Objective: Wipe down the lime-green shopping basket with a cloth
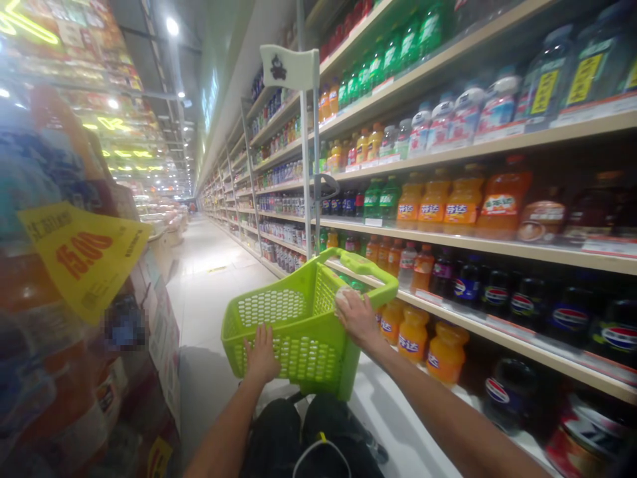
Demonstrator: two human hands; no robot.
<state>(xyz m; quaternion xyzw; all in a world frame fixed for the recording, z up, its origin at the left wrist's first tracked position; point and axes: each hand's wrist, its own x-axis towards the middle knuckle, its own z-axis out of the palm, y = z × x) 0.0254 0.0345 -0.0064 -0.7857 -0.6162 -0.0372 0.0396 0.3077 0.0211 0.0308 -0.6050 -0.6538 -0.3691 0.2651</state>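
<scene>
A small bright green plastic shopping cart with perforated sides stands sideways in front of me. My left hand lies against its near side, fingers stretched out and holding nothing. At the cart's upper rim below the push handle, my right hand presses a crumpled whitish cloth to the plastic; whether it is cloth or tissue is unclear. A pole on the cart carries a pale flag with a dark bear figure. Through the holes in its sides, no contents can be made out.
Drink shelves run along the right, with orange soda bottles low beside the cart. Stacked bottles with a yellow price tag crowd the left. A pale tiled aisle stretches ahead. My dark-clothed knees are below.
</scene>
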